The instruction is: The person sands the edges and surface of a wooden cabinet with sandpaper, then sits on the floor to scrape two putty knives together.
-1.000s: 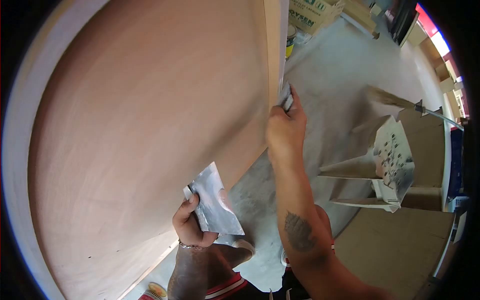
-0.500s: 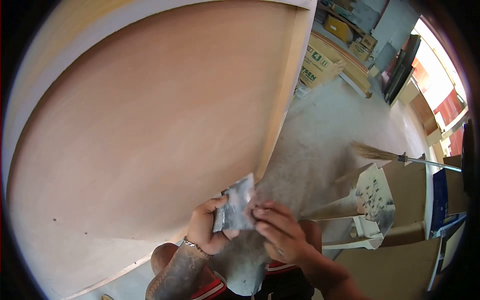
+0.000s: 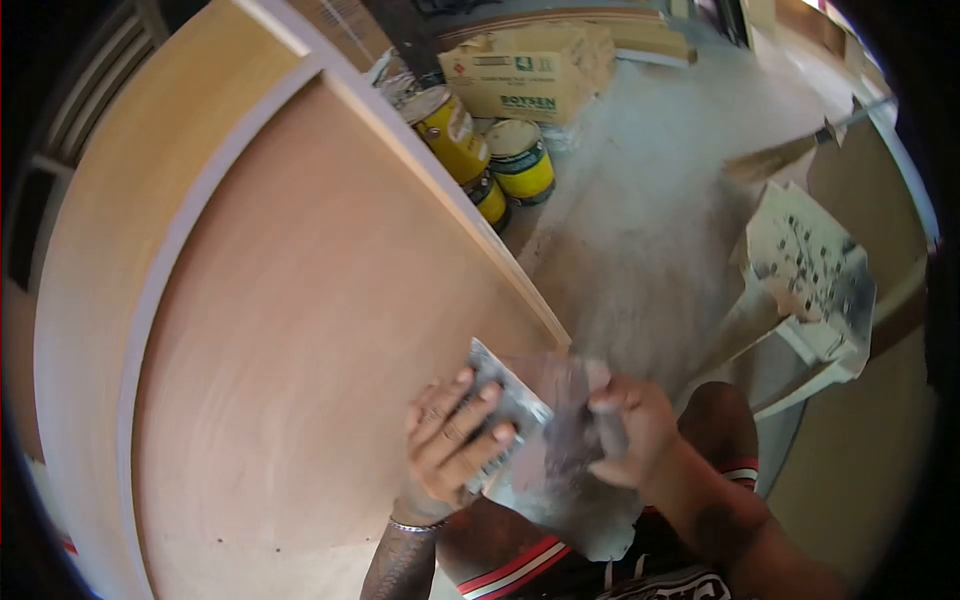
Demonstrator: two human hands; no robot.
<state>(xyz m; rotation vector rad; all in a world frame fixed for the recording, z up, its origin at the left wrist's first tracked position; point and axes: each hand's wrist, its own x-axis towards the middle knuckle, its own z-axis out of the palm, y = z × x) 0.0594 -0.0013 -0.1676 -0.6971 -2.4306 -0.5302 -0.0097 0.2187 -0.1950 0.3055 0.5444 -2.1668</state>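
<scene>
My left hand grips a flat, silvery-grey block, its fingers laid across the near face and its thumb hidden behind. In my right hand is a brownish sheet of sandpaper, blurred by motion, pinched at its right side. The sheet overlaps the block's right edge in this view. Both hands are over my lap, in front of the lower right corner of a large wooden panel with a curved raised frame.
Yellow paint cans and a cardboard box stand beyond the panel's edge. To the right, a stained cream plastic stool lies tipped on the dusty floor, with a broom behind it.
My view has swung, bringing the paint cans in. The left hand has turned so its fingers lie over the block's face. The sandpaper has moved right and now shows more of its surface.
</scene>
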